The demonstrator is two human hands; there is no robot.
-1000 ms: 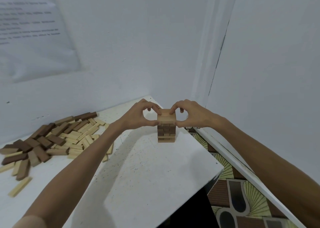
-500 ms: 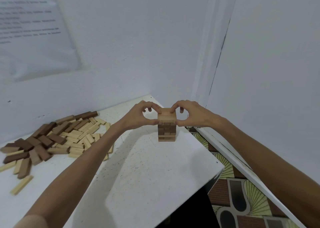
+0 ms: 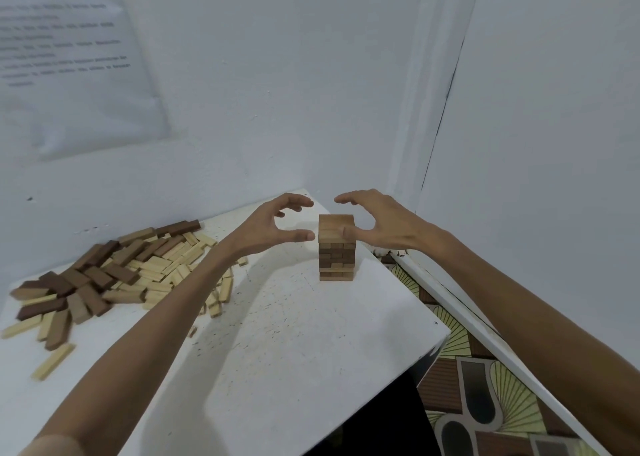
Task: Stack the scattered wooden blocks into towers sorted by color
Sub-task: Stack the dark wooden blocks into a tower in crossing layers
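A small tower of wooden blocks (image 3: 336, 248) stands on the white table (image 3: 277, 351) near its far right corner, with tan layers at top and bottom and dark brown layers between. My left hand (image 3: 273, 225) hovers just left of the tower's top, fingers spread and curved, a small gap between thumb and blocks. My right hand (image 3: 375, 225) is at the tower's right side, fingers arched over it, and the thumb tip seems to touch the top layer. Neither hand holds a block.
A loose pile of scattered blocks (image 3: 104, 279), dark brown, tan and pale, covers the table's left part. The table's right edge drops to a patterned floor (image 3: 485, 403). White walls close the corner behind, with a printed sheet (image 3: 69, 57) at upper left.
Both hands have let go of the tower's top layer and opened, drawing apart to either side. The tower stands unchanged.
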